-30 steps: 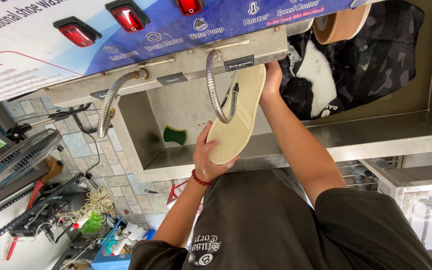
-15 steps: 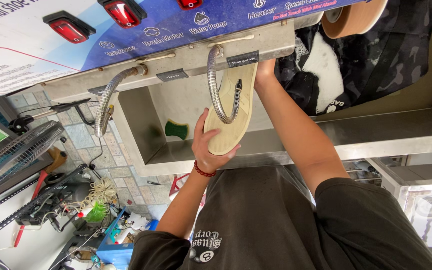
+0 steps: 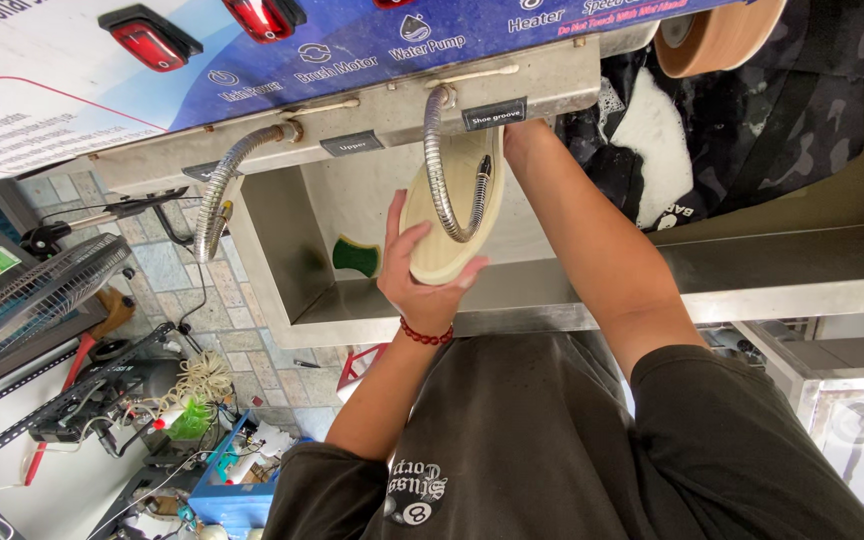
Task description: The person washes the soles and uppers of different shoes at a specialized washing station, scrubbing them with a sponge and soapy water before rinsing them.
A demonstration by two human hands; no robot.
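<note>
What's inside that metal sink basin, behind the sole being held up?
Inside the sink basin, a green sponge lies against the back wall. The left hand holds the pale sole under a bendy metal hose. The sole covers whatever is behind it.

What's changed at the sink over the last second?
Little has changed. The left hand still holds the cream shoe sole upright in the steel sink, under the flexible metal hose; the sole has turned slightly more upright. The right hand is hidden behind the machine panel, as before. The green sponge has not moved.
</note>
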